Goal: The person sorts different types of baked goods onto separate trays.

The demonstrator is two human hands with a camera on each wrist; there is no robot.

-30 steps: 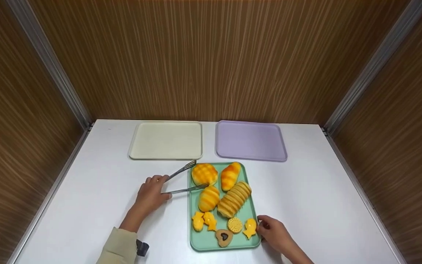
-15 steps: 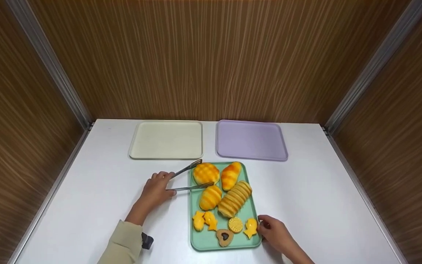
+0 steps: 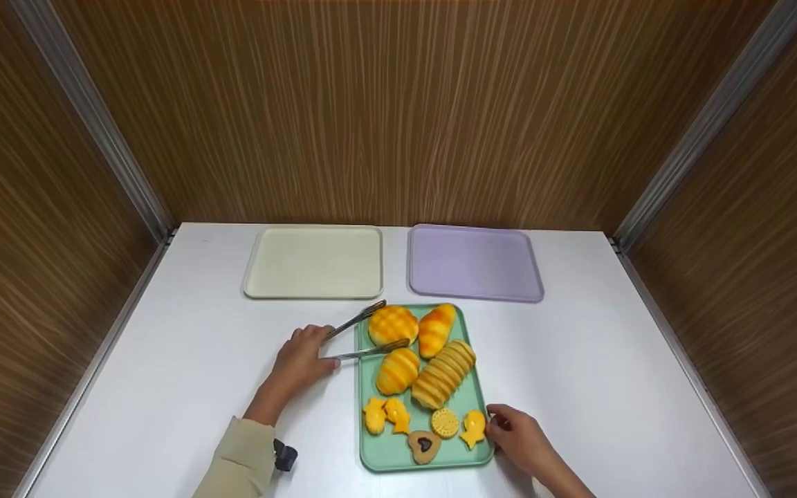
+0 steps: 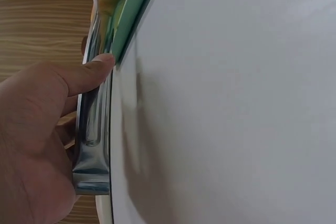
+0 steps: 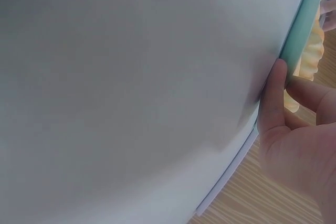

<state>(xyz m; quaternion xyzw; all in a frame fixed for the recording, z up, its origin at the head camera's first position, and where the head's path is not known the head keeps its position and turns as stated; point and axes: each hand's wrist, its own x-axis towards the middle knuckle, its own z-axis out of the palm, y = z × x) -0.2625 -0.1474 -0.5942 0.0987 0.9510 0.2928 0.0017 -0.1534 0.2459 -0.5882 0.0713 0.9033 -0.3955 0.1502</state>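
In the head view, my left hand (image 3: 304, 357) holds metal tongs (image 3: 371, 348) with the two arms spread apart. The tips lie on either side of a round grid-topped bun (image 3: 393, 326) at the far left of the green tray (image 3: 388, 456). From the left wrist view, the thumb presses along the metal of the tongs (image 4: 93, 129). My right hand (image 3: 517, 439) pinches the tray's right rim near its front corner; the right wrist view shows thumb and fingers on the green rim (image 5: 300, 35). A striped oval bun (image 3: 397, 371) sits just below the lower tong arm.
Also on the green tray are a croissant (image 3: 436, 330), a long ridged roll (image 3: 444, 374), several fish-shaped pieces (image 3: 473, 429), a round biscuit (image 3: 444, 422) and a heart cookie (image 3: 424, 447). Behind stand a cream tray (image 3: 314, 263) and a purple tray (image 3: 474, 263), with wood-patterned walls beyond.
My left hand and the tongs have moved right, the tips reaching further along the round bun. That bun has shifted slightly right. My right hand stays on the tray rim.
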